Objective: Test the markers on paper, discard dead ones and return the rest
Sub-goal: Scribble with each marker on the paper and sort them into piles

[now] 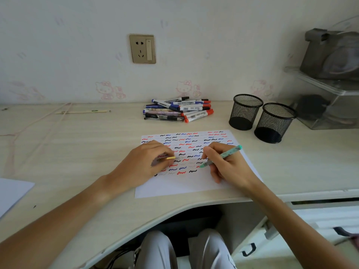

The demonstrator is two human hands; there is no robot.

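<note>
Right hand point(223, 164) grips a mint-green patterned pen point(223, 156) in a writing hold: thumb and index pinch the barrel near the tip, remaining fingers curl under and rest on the sheet. The pen tilts, tip down-left on the white sheet of paper point(194, 183), rear end up-right. Tip sits at the right end of the lowest squiggle rows; can't tell if it's leaving a mark.

Left hand point(153, 162) lies on the left half of the paper, fingers curled, pinching a small yellow piece point(171, 158) between thumb and fingertips. Looks like a pen cap, can't confirm. Only its end shows.

The paper lies flat on the pale wood-grain desk point(77, 152), near the curved front edge. Its upper two thirds is covered in rows of short red, blue and black squiggles, some faint grey ones; bottom strip is blank.

A heap of whiteboard markers and pens point(178, 110), white barrels with red, blue and black caps, lies at the back of the desk against the wall, well apart from the paper.

Two black wire-mesh pen cups point(245, 111) point(274, 123) stand upright right of the heap, just beside each other. No markers visible in them.

Other: gold wall socket plate point(142, 49) above the heap, clear plastic storage box point(330, 105) at far right with a grey object on top, another white sheet point(11, 193) at the left edge.
</note>
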